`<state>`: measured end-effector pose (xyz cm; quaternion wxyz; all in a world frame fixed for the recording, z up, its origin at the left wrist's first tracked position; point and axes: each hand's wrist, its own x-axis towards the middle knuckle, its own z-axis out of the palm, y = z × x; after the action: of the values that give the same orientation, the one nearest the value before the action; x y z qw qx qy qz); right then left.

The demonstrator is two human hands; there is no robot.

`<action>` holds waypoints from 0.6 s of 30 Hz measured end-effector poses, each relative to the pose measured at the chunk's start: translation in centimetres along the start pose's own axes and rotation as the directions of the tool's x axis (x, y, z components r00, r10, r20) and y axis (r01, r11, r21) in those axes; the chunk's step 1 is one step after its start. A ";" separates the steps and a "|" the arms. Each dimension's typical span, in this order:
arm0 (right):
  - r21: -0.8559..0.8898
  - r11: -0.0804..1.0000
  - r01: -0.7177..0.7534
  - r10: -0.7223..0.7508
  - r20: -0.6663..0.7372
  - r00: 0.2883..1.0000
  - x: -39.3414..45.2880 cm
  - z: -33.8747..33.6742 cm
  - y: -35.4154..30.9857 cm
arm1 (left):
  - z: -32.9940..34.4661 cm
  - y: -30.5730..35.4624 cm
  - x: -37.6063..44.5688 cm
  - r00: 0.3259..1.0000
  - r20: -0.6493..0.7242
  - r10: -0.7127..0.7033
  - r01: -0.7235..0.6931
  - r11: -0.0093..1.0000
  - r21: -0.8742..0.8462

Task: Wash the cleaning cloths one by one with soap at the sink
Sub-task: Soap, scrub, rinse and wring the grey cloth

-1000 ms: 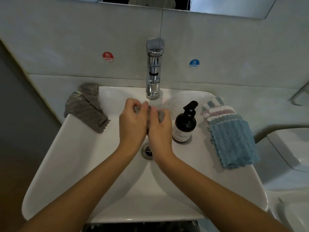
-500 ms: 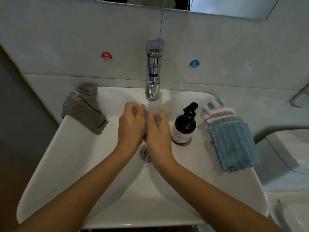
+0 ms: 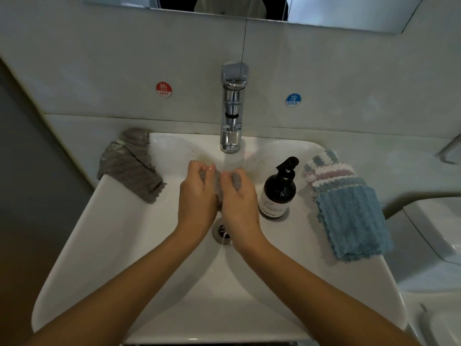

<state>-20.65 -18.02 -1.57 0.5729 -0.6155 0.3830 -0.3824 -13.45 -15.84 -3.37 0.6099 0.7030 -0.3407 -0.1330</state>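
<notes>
Hands are working mid-task over the white ceramic sink (image 3: 124, 245): the left hand (image 3: 197, 198) and right hand (image 3: 239, 203) are both clenching a wet grey cleaning cloth (image 3: 218, 186) bunched between them under the chrome tap (image 3: 233, 108). To the left of the grip a crumpled grey ribbed cloth (image 3: 129, 166) is lying on the rim, seemingly done. To the right, past the dark pump soap bottle (image 3: 278, 191), a stack of folded blue and striped cloths (image 3: 349, 211) is apparently waiting.
</notes>
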 end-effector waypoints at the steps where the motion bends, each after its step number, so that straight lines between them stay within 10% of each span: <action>1: 0.021 1.000 -0.004 0.004 -0.029 1.000 0.7 -0.1 -0.3 | 0.1 0.2 -0.6 0.999 0.013 0.039 -0.039 0.999 -0.011; 18: 0.096 0.968 -0.230 0.235 -0.043 0.971 2.2 -0.7 -0.2 | 1.1 1.0 -2.0 0.979 0.045 0.199 -0.200 0.980 0.008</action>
<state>-20.35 -20.34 -1.31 0.6305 -0.5292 0.4501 -0.3461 -15.83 -15.41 -3.09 0.6080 0.6660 -0.4238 -0.0844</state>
